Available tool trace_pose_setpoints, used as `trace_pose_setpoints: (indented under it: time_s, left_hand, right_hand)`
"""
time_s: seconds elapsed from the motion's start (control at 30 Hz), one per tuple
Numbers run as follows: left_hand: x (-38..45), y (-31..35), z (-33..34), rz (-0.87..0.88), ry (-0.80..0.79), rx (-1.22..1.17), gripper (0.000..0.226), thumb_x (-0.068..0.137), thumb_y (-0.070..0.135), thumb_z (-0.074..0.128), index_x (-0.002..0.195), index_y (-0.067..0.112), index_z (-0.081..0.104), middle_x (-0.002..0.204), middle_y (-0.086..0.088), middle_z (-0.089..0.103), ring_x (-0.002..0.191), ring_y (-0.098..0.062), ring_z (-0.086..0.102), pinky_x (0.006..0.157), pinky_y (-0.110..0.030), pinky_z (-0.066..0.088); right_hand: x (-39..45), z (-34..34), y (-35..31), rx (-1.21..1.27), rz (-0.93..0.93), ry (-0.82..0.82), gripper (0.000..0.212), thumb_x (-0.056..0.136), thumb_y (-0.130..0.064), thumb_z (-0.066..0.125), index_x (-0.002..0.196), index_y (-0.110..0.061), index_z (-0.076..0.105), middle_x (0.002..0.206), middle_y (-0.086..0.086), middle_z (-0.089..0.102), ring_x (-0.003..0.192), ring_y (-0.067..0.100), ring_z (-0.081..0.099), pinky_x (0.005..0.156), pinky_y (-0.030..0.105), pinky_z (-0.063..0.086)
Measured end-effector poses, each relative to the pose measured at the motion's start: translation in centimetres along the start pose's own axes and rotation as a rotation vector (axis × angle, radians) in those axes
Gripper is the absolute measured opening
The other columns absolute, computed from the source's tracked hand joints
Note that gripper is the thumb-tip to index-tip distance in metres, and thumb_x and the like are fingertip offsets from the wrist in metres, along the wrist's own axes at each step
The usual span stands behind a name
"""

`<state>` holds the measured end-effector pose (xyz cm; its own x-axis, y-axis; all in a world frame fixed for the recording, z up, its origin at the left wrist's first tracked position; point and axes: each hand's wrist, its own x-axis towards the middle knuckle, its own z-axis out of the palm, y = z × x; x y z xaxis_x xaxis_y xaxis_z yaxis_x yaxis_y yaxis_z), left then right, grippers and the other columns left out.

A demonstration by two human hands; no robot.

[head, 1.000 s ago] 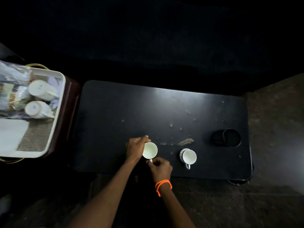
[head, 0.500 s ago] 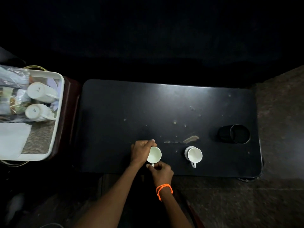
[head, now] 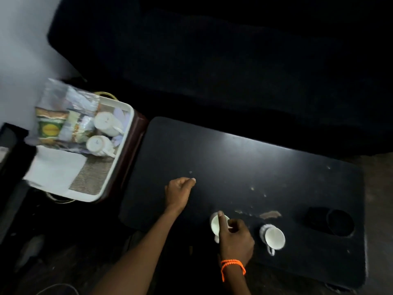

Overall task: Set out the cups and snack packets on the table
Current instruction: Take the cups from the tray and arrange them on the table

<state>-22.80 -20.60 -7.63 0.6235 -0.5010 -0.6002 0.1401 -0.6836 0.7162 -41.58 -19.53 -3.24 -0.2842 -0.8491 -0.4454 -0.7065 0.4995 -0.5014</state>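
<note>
A white tray (head: pixel 125 143) at nine o'clock holds two cups on their sides (head: pixel 106 134), snack packets (head: pixel 63 124) and a folded white cloth (head: pixel 55 169). On the black table (head: pixel 244 167), two upright cups sit near the six o'clock edge: the right hand (head: pixel 235 241) holds one cup (head: pixel 215 225), index finger across its rim; the second cup (head: pixel 274 236) stands just beside it. The left hand (head: pixel 178 193), loosely curled and holding nothing, hovers above open tabletop toward the tray.
</note>
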Motion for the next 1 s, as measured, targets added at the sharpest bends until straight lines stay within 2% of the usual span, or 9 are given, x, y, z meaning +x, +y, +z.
trace_pose_setpoints:
  time_s: [0.17,0.37,0.47,0.53,0.63,0.73,0.8,0.93,1.0]
  left_hand:
    - [3.3,1.6,-7.8,0.061,0.228,-0.045,0.027,0.082,0.036,0.068,0.072,0.012,0.076,0.068,-0.004,0.075,0.073,-0.021,0.073,0.074,-0.038,0.056]
    - [5.9,1.8,-18.2,0.085,0.599,-0.045,0.021,0.087,0.026,0.065,0.074,0.013,0.073,0.07,-0.004,0.072,0.075,-0.027,0.066,0.07,-0.032,0.045]
    - [7.1,1.7,-22.2,0.072,0.749,-0.067,0.016,0.09,0.023,0.063,0.084,0.013,0.074,0.085,-0.01,0.076,0.084,-0.031,0.067,0.071,-0.03,0.043]
    - [8.4,1.7,-24.4,0.065,0.729,-0.064,0.017,0.092,0.024,0.061,0.097,0.013,0.074,0.1,-0.01,0.075,0.095,-0.029,0.065,0.075,-0.027,0.039]
    - [10.5,1.5,-26.8,0.046,0.608,-0.013,0.025,0.096,0.033,0.056,0.106,0.017,0.072,0.112,-0.011,0.072,0.102,-0.028,0.062,0.078,-0.03,0.038]
    - [12.1,1.3,-28.1,0.004,0.495,0.021,0.039,0.098,0.046,0.048,0.112,0.018,0.071,0.12,-0.015,0.07,0.11,-0.034,0.062,0.084,-0.034,0.043]
    - [12.8,1.4,-28.6,-0.06,0.423,0.014,0.051,0.098,0.056,0.043,0.119,0.018,0.069,0.119,-0.018,0.07,0.108,-0.038,0.066,0.092,-0.043,0.054]
    - [12.9,1.6,-29.0,-0.158,0.374,-0.153,0.06,0.094,0.067,0.047,0.117,0.017,0.071,0.089,-0.008,0.074,0.067,-0.027,0.077,0.059,-0.046,0.066]
    - [12.8,1.6,-29.1,-0.17,0.393,-0.21,0.067,0.091,0.069,0.049,0.119,0.013,0.071,0.103,-0.014,0.074,0.08,-0.033,0.077,0.065,-0.05,0.066]
  right_hand:
    - [-1.4,5.7,-8.9,-0.013,-0.325,-0.095,0.041,0.08,-0.056,0.073,0.073,-0.016,0.066,0.074,-0.001,0.07,0.074,0.024,0.068,0.062,0.029,0.047]
    - [-4.2,14.7,-17.0,-0.06,-0.609,-0.487,0.029,0.082,-0.042,0.076,0.087,-0.013,0.072,0.084,0.006,0.075,0.08,0.025,0.07,0.07,0.03,0.05]
    - [-5.9,18.7,-20.4,-0.038,-0.658,-0.654,0.021,0.083,-0.032,0.075,0.095,-0.015,0.074,0.082,0.004,0.075,0.075,0.019,0.067,0.073,0.029,0.053]
    - [-6.9,21.1,-22.6,0.025,-0.574,-0.748,0.022,0.085,-0.026,0.072,0.104,-0.013,0.074,0.084,0.012,0.074,0.069,0.022,0.069,0.067,0.033,0.059]
    - [-7.9,24.2,-25.8,0.222,-0.221,-0.859,0.021,0.089,-0.015,0.064,0.109,-0.011,0.069,0.086,0.022,0.072,0.055,0.024,0.069,0.053,0.038,0.061]
    - [-8.1,26.4,-27.7,0.227,-0.062,-0.896,0.015,0.089,-0.012,0.058,0.094,-0.005,0.071,0.092,0.023,0.074,0.077,0.035,0.074,0.074,0.053,0.062]
    - [-8.2,27.2,-28.4,0.199,-0.019,-0.922,0.013,0.089,-0.014,0.06,0.092,-0.005,0.068,0.103,0.019,0.073,0.092,0.034,0.073,0.086,0.054,0.06]
    - [-8.9,27.6,-29.0,0.26,0.126,-0.924,0.027,0.082,-0.01,0.061,0.102,0.008,0.064,0.092,0.028,0.074,0.08,0.041,0.076,0.076,0.054,0.062]
    - [-9.0,27.5,-29.0,0.282,0.156,-0.924,0.025,0.082,-0.01,0.063,0.098,0.009,0.065,0.085,0.027,0.075,0.071,0.039,0.076,0.068,0.05,0.063]
